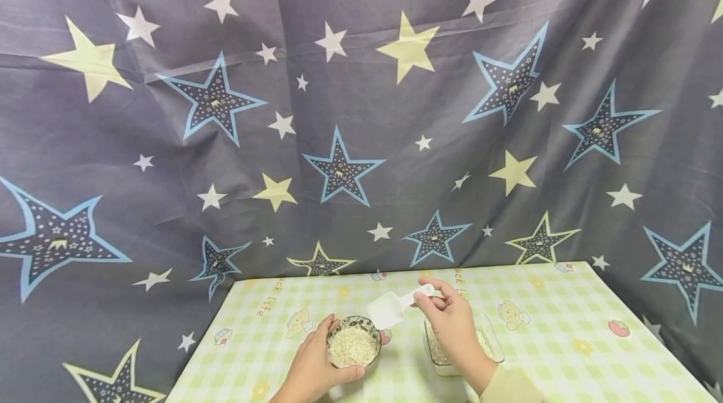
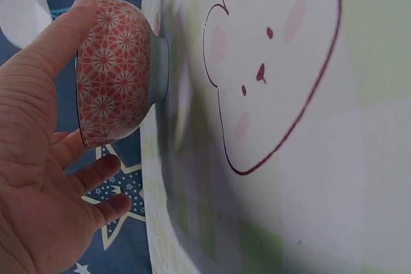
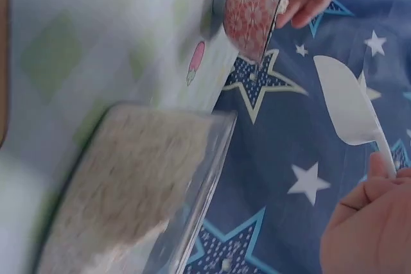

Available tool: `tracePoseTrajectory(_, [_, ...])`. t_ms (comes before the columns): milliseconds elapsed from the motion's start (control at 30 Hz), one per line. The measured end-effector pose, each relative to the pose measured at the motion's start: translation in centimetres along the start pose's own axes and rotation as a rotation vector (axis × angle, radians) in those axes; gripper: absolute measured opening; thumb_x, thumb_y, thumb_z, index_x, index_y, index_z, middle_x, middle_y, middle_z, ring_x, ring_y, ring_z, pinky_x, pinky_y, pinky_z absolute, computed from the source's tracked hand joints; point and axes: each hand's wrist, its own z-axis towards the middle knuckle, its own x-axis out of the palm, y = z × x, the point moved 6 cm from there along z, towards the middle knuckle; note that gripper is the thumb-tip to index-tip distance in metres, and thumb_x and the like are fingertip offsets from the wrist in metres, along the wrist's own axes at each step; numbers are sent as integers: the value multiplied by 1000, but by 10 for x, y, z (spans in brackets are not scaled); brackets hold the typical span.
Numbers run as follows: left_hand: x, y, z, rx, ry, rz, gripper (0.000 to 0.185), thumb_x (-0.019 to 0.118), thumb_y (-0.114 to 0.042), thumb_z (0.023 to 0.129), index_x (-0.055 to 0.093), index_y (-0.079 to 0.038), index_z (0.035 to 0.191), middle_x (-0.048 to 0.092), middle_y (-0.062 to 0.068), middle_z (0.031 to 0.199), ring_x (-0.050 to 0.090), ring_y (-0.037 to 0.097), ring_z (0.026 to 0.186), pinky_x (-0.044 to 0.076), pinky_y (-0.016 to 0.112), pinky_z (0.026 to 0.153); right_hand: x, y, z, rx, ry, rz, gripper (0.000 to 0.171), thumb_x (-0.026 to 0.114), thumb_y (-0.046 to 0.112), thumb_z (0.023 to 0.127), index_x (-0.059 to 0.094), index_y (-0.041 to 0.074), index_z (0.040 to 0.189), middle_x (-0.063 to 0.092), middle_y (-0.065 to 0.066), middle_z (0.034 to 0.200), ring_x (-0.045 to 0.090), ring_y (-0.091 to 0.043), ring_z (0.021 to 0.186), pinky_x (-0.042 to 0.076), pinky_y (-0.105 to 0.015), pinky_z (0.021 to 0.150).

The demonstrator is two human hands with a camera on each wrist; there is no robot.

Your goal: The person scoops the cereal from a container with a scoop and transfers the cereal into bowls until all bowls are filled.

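Scoop (image 1: pixel 392 307), white plastic, hangs just above the far rim of the bowl (image 1: pixel 354 341), its handle pinched between thumb and fingers (image 1: pixel 437 295) of the right hand (image 1: pixel 450 321). Grain fills the bowl, which stands on the bench (image 1: pixel 565 340) with the left hand (image 1: pixel 313 365) curled round its near side. A clear container (image 1: pixel 491 343) of grain sits just right of the bowl.

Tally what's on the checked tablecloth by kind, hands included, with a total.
Patterned bowl of grain, held by the left hand: 1
Clear container of grain: 1
White scoop, pinched by the right hand above the table: 1
Hands, left hand and right hand: 2
Total: 5
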Motion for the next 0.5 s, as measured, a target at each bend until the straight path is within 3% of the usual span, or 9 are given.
tracePoseTrajectory(333, [-1, -3, 1, -10, 14, -18, 131, 95, -66, 66, 35, -2, 163, 59, 14, 156, 59, 45, 134, 47, 71, 109, -62, -20, 5, 138, -92, 23, 39, 74, 18, 102, 64, 10, 138, 81, 8, 80, 34, -2, 49, 32, -16, 45])
tracePoseTrajectory(500, [0, -1, 1, -16, 11, -6, 131, 95, -67, 65, 37, -3, 163, 60, 15, 155, 60, 45, 133, 49, 70, 108, -97, -27, 2, 186, -129, 62, 27, 74, 18, 103, 65, 19, 129, 80, 12, 79, 36, -1, 51, 31, -16, 46])
